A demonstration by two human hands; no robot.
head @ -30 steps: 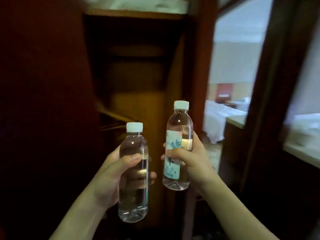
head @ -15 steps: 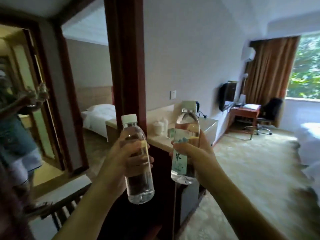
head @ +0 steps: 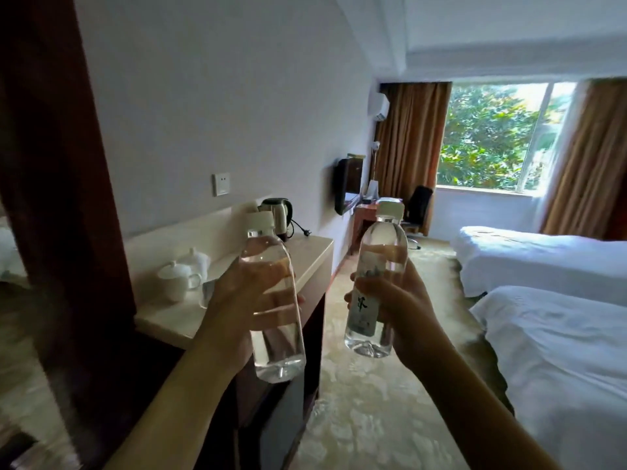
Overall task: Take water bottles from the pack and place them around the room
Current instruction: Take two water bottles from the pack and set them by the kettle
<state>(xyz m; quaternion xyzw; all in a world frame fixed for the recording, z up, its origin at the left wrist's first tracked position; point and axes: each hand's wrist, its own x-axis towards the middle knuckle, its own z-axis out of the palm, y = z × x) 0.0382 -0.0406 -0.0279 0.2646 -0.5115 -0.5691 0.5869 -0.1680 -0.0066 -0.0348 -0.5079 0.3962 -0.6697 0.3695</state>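
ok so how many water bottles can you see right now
2. One water bottle is upright in the left hand, in front of the counter. The other bottle is in the right hand, over the carpet. The pack is out of view.

We cannot read the label on the right bottle (head: 371,293); our fingers (head: 364,293) cover part of it. The left bottle (head: 274,307) hides part of the tabletop (head: 315,256). Both beds (head: 556,334) run off the right edge.
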